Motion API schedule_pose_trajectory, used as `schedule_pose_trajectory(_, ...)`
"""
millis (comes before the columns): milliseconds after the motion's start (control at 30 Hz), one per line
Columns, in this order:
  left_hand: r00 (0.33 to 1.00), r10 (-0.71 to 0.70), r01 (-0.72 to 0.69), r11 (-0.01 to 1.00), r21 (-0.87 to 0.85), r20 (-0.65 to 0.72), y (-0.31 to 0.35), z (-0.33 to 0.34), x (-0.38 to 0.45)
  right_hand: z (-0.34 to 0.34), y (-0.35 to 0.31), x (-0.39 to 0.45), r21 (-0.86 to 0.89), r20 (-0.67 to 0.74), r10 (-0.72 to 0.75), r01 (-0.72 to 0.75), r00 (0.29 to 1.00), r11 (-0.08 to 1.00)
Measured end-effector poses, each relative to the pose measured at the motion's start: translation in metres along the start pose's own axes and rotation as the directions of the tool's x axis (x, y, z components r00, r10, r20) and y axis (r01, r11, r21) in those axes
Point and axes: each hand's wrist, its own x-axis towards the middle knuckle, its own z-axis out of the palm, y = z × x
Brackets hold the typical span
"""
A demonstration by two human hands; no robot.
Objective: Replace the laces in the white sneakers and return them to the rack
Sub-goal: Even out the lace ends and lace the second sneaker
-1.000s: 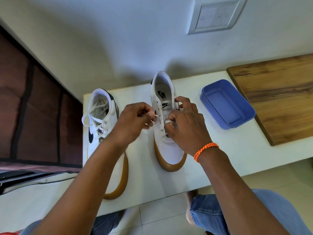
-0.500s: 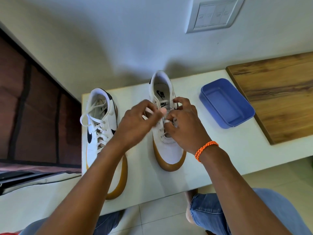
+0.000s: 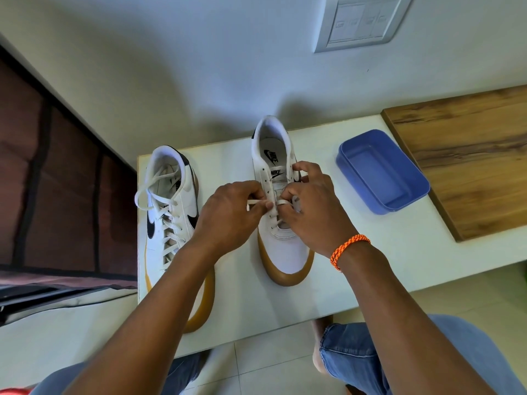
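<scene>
I can read "NIKE" with a swoosh printed in black on the pale insole [image 3: 270, 156] inside the white leather sneaker with a gum-brown sole [image 3: 288, 252]. Just toward the toe from that insole print, the white tongue label [image 3: 277, 173] carries "NIKE" and a swoosh again, partly covered by fingers. To the left of that sneaker, the second white gum-soled sneaker [image 3: 171, 212] shows 2 black swoosh marks on its sides, with no lettering I can read.
</scene>
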Motion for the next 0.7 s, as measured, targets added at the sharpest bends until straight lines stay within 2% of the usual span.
schedule_pose_trajectory(100, 0.999, -0.011, 0.020, 0.968, -0.250, 0.038, 0.005, -0.008, 0.002, -0.001, 0.000, 0.000, 0.009, -0.003, 0.009, -0.009, 1.000, 1.000)
schedule_pose_trajectory(167, 0.996, -0.023, 0.066, 0.848, -0.526, 0.087, 0.010, -0.017, 0.001, -0.001, 0.001, -0.001, 0.021, 0.000, 0.011, -0.011, 1.000, 1.000)
schedule_pose_trajectory(200, 0.995, -0.011, 0.074, 0.739, -0.670, 0.099, 0.012, -0.022, 0.000, -0.001, 0.001, -0.001, 0.028, 0.003, 0.012, -0.012, 1.000, 1.000)
schedule_pose_trajectory(267, 0.994, 0.034, 0.083, 0.428, -0.900, 0.107, 0.013, -0.030, -0.001, 0.000, 0.002, 0.000, 0.041, 0.010, 0.014, -0.015, 1.000, 0.999)
schedule_pose_trajectory(333, 0.988, 0.063, 0.130, 0.130, -0.983, 0.138, 0.014, -0.034, 0.000, 0.000, 0.002, 0.000, 0.038, 0.015, 0.016, -0.017, 1.000, 0.999)
schedule_pose_trajectory(367, 0.985, 0.056, 0.159, 0.054, -0.986, 0.162, 0.014, -0.035, -0.001, 0.000, 0.002, 0.000, 0.037, 0.016, 0.018, -0.018, 1.000, 0.999)
schedule_pose_trajectory(400, 0.981, 0.039, 0.191, 0.023, -0.981, 0.192, 0.016, -0.036, -0.001, 0.000, 0.002, 0.000, 0.039, 0.016, 0.018, -0.019, 1.000, 0.999)
schedule_pose_trajectory(467, 0.968, -0.031, 0.249, 0.047, -0.967, 0.248, 0.017, -0.036, -0.001, 0.000, 0.002, 0.000, 0.048, 0.013, 0.018, -0.018, 1.000, 0.999)
schedule_pose_trajectory(533, 0.960, -0.140, 0.266, 0.200, -0.943, 0.241, 0.020, -0.037, 0.000, -0.001, 0.002, 0.000, 0.047, 0.015, 0.016, -0.016, 1.000, 0.999)
schedule_pose_trajectory(600, 0.964, -0.231, 0.240, 0.526, -0.816, 0.135, 0.018, -0.034, 0.002, -0.002, 0.002, 0.000, 0.047, 0.024, 0.014, -0.015, 1.000, 0.999)
schedule_pose_trajectory(667, 0.984, -0.177, 0.164, 0.859, -0.484, 0.019, 0.009, -0.025, 0.003, -0.002, 0.002, 0.000, 0.045, 0.028, 0.017, -0.019, 0.999, 0.999)
schedule_pose_trajectory(700, 0.993, -0.121, 0.117, 0.947, -0.299, 0.005, 0.005, -0.020, 0.002, -0.001, 0.002, 0.000, 0.042, 0.025, 0.018, -0.019, 1.000, 0.999)
